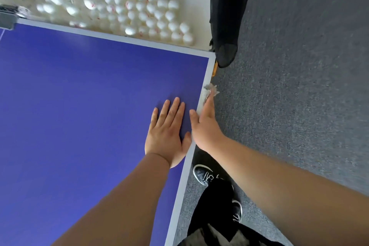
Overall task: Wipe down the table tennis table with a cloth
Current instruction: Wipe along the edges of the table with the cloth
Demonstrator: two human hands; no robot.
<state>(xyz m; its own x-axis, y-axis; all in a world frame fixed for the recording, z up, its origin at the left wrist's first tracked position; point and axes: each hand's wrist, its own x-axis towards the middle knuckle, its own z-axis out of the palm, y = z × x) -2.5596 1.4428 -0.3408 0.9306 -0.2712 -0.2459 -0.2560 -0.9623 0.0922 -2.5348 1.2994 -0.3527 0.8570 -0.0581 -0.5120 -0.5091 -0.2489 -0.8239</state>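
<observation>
Head view. The blue counter (89, 116) fills the left of the frame, and its corner (211, 57) serves as landmark.

The left hand (166, 134) lies flat on the top, short of the corner, fingers straight and slightly spread. It holds nothing.

The right hand (205, 126) straddles the white side rim just beside it. The thumb rests on the top and the fingers run straight along the rim, pressing the cloth (209, 91) against it. The cloth's crumpled end shows past the fingertips, near the corner.

Beyond the corner lie massed white balls (123, 6), and carpet (299, 86) lies off the rim.

Progress, as a judgement: the rim is the step in hand, and the short stretch up to the corner is not yet covered. The top shows no streaks, so how much of it is wiped cannot be told.
</observation>
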